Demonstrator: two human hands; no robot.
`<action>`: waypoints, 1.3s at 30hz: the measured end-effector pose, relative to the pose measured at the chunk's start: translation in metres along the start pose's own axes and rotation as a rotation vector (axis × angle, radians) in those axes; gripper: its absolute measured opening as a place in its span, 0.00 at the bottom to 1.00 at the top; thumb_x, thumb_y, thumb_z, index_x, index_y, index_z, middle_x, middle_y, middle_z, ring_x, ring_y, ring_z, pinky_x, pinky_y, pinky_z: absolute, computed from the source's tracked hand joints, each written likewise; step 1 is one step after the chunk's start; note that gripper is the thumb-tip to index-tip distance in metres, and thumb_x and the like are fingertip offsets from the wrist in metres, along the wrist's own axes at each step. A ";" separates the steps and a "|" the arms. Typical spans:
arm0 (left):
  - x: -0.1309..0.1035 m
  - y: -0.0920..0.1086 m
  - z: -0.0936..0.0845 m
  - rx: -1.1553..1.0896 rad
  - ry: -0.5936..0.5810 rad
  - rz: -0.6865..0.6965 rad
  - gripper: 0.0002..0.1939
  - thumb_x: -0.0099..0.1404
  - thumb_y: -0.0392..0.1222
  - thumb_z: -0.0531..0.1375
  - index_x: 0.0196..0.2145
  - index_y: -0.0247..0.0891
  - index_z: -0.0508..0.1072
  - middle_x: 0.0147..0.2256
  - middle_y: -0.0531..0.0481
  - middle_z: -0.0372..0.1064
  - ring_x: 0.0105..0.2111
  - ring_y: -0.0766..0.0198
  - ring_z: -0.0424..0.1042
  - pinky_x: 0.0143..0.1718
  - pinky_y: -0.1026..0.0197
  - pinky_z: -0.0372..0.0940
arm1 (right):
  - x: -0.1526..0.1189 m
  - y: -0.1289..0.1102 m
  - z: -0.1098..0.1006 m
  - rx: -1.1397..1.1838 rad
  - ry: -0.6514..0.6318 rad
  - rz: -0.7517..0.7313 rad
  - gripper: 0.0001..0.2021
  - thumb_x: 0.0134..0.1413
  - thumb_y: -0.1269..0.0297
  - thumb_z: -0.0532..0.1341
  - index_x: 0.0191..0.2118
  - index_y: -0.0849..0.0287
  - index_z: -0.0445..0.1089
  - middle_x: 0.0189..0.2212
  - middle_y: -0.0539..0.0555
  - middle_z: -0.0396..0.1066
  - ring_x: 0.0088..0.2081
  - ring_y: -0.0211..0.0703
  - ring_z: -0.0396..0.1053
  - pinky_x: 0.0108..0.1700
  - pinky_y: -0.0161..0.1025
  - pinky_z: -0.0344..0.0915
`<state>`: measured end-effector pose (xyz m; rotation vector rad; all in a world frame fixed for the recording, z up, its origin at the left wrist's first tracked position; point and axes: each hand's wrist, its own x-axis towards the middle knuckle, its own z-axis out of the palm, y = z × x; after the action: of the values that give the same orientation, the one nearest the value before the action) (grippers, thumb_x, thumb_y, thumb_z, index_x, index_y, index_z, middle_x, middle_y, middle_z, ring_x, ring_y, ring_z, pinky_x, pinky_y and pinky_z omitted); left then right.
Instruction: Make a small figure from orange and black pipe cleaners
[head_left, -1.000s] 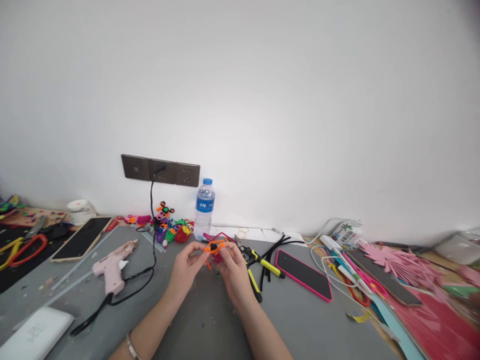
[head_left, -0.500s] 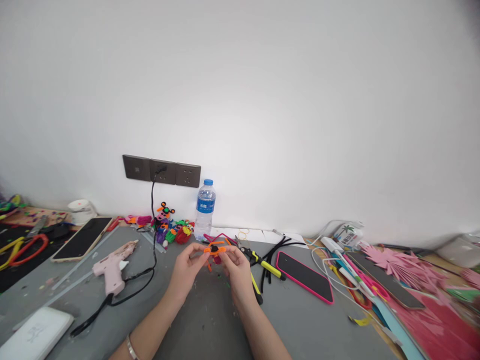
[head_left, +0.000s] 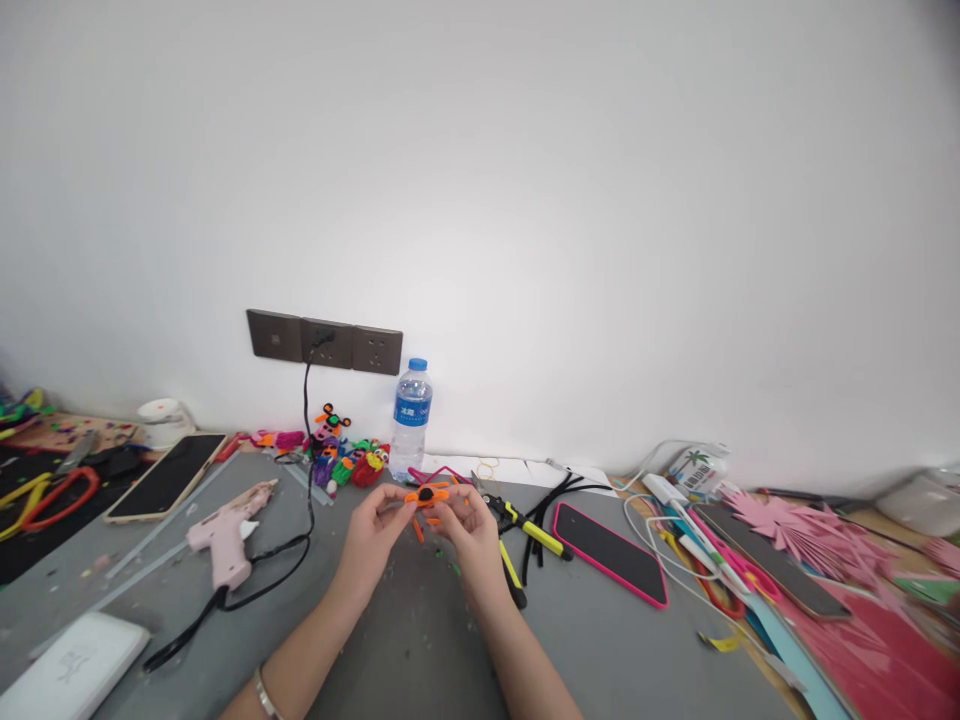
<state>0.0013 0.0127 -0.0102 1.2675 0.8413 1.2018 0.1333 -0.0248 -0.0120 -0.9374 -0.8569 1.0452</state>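
Between my two hands is a small orange and black fuzzy piece point(head_left: 426, 495), held above the grey mat point(head_left: 405, 640). My left hand point(head_left: 373, 530) pinches its left end with thumb and fingertips. At its right end, my right hand point(head_left: 466, 530) grips it with thumb and fingers. Loose orange bits point(head_left: 418, 530) show just below the piece. Right of my right hand lie yellow-and-black pliers point(head_left: 536, 530) and several black stems point(head_left: 555, 495).
A water bottle point(head_left: 411, 420) stands by the wall beside colourful fuzzy figures point(head_left: 352, 462). On the left are a pink glue gun point(head_left: 225, 540) with its cord, a phone point(head_left: 166, 478) and a white box point(head_left: 79, 665). A pink-edged phone point(head_left: 609, 555) and papers point(head_left: 870, 640) lie right.
The orange and black piece has shifted slightly left and tilted between my fingers. My right thumb and fingers have moved a little left along it.
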 end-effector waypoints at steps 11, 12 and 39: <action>-0.001 0.002 0.001 0.069 0.013 0.035 0.12 0.54 0.49 0.64 0.29 0.37 0.71 0.29 0.50 0.73 0.33 0.58 0.75 0.35 0.61 0.70 | -0.002 -0.003 -0.001 -0.050 0.012 -0.003 0.16 0.47 0.52 0.66 0.35 0.57 0.66 0.30 0.53 0.76 0.29 0.42 0.75 0.29 0.34 0.70; -0.002 0.002 0.001 0.071 0.008 0.035 0.12 0.54 0.49 0.64 0.29 0.37 0.71 0.29 0.50 0.73 0.33 0.58 0.75 0.34 0.61 0.70 | -0.002 -0.003 -0.001 -0.050 0.011 -0.003 0.16 0.48 0.52 0.66 0.35 0.57 0.66 0.29 0.53 0.76 0.28 0.43 0.75 0.29 0.34 0.70; -0.002 0.006 0.000 0.089 -0.017 -0.021 0.13 0.52 0.49 0.65 0.28 0.36 0.75 0.28 0.49 0.76 0.30 0.57 0.76 0.34 0.59 0.71 | 0.002 0.001 -0.005 0.102 0.043 0.132 0.18 0.40 0.51 0.70 0.30 0.59 0.68 0.23 0.51 0.75 0.24 0.40 0.74 0.28 0.33 0.70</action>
<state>-0.0003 0.0100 -0.0045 1.3357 0.9019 1.1460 0.1378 -0.0236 -0.0140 -0.9367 -0.7067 1.1668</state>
